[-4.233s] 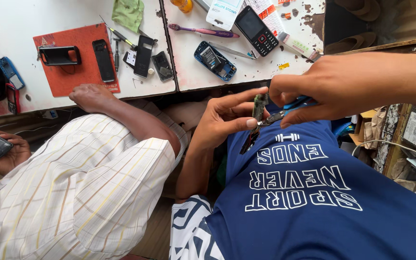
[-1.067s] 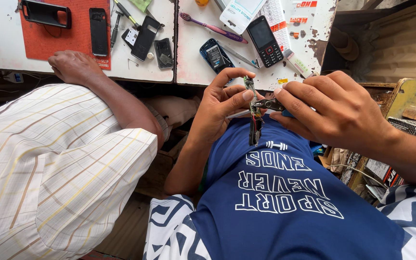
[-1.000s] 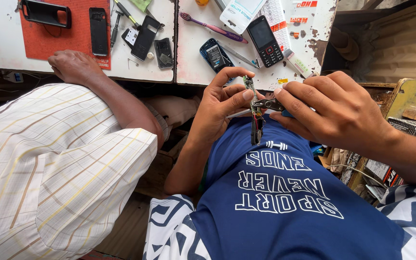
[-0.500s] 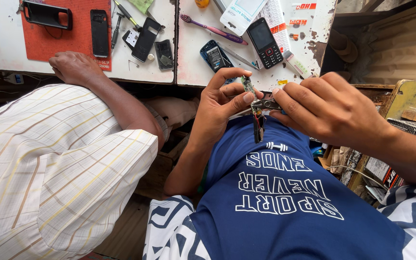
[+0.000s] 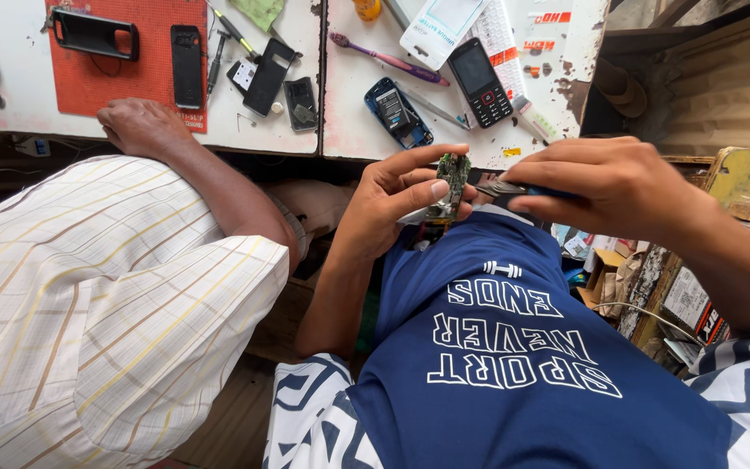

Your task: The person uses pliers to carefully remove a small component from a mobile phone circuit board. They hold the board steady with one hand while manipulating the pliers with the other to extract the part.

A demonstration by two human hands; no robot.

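The white table (image 5: pixel 340 130) in front of me is stained and chipped, split by a dark seam. On its left part lies a red mat (image 5: pixel 106 74) with a black case (image 5: pixel 95 33) and a black phone (image 5: pixel 187 66) on it. Just right of the mat lie a screwdriver (image 5: pixel 216 62), a back cover (image 5: pixel 269 75) and a small module (image 5: pixel 302 102). Right of the seam lie a purple toothbrush (image 5: pixel 389 59), an open blue phone (image 5: pixel 398 112), a keypad phone (image 5: pixel 479 82) and a white box (image 5: pixel 443 28). A co-worker's hand (image 5: pixel 142 127) rests on the near edge.

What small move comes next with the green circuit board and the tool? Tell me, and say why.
Probably bring the dark metal tool tip the last bit left onto the small green circuit board. The left hand holds the board upright in its grip, and the right hand aims the tool at it, just short.
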